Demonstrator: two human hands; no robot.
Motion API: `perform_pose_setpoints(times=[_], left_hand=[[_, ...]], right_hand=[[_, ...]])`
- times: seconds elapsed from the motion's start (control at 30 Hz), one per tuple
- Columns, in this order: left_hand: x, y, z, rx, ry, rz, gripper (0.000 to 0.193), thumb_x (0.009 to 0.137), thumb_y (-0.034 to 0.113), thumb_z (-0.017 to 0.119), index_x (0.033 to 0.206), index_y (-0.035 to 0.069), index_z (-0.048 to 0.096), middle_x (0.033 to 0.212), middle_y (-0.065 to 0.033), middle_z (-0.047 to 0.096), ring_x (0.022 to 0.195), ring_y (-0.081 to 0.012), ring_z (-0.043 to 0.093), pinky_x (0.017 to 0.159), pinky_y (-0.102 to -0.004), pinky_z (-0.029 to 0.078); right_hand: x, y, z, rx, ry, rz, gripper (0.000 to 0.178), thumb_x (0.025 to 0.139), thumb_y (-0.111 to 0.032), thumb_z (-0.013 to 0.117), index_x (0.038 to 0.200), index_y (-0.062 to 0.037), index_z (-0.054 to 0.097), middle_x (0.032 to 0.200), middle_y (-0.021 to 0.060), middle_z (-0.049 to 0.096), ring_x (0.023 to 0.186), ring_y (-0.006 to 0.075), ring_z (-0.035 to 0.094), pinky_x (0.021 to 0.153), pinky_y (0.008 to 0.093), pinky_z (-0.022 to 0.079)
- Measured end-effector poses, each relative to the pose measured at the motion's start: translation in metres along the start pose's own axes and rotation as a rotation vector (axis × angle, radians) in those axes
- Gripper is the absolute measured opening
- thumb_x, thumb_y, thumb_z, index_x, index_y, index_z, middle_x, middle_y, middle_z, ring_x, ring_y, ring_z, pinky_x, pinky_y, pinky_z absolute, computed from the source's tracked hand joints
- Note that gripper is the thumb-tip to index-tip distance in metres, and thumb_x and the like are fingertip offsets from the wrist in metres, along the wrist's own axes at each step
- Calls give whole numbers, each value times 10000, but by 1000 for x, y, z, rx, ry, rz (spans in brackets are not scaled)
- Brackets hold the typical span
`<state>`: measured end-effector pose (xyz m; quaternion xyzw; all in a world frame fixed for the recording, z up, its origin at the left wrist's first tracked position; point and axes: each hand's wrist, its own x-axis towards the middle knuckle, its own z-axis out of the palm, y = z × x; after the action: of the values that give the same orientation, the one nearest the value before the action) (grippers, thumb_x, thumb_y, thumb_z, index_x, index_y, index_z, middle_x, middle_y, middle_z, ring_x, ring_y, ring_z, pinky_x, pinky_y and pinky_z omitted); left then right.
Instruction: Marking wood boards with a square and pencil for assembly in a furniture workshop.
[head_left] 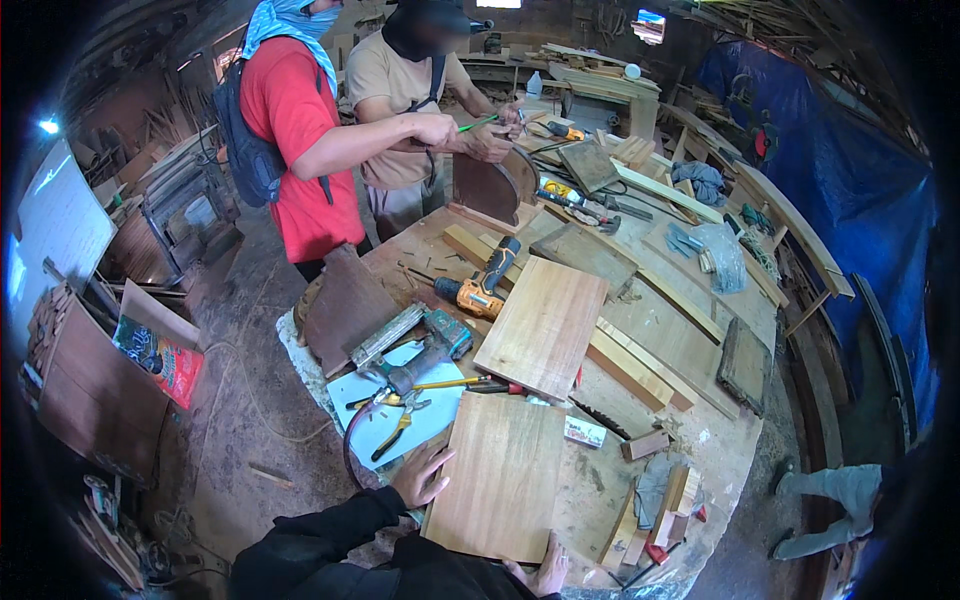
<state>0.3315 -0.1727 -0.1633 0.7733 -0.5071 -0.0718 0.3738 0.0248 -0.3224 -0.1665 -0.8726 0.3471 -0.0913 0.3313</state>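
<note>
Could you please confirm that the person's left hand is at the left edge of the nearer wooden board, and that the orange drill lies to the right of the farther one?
Not quite: the orange drill lies to the left of the farther board, as the head view shows.

"Any lettering about?"
"Large, colourful print on the red and black bag (178,372) at the left."
"And on the table (735,455)?"
"Marks on the small white box (585,431), too tiny to read."
</note>
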Motion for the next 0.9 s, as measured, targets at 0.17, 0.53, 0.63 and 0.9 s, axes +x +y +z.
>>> perform_pose_setpoints(times=[0.17,0.53,0.63,0.9], left_hand=[[0,1,-1,-12,-8,-2,588,921,299,547,1444,76,394,1427,-248,411,1307,-422,408,1132,-563,244],[0,2,-1,13,-11,-23,581,905,274,569,1430,78,418,1438,-233,419,1310,-413,409,1137,-537,250],[0,0,-1,5,-8,-20,578,911,288,561,1429,76,419,1434,-239,420,1310,-413,409,1137,-538,250],[1,2,-2,7,-18,-7,593,915,283,553,1450,85,389,1434,-245,408,1292,-440,413,1131,-559,245]], right_hand=[[1,-2,0,2,30,-15,1094,701,-630,744,1452,36,307,1349,327,466,1220,482,474,1027,538,390],[0,1,4,-52,72,-58,1086,713,-646,726,1429,67,327,1322,331,488,1208,462,497,1031,526,397],[3,-6,-5,-52,18,-34,1086,719,-650,716,1433,67,320,1344,329,471,1234,453,480,1043,520,387],[1,3,4,-52,9,-21,1099,725,-658,702,1444,68,300,1376,326,442,1259,457,454,1060,525,365]])
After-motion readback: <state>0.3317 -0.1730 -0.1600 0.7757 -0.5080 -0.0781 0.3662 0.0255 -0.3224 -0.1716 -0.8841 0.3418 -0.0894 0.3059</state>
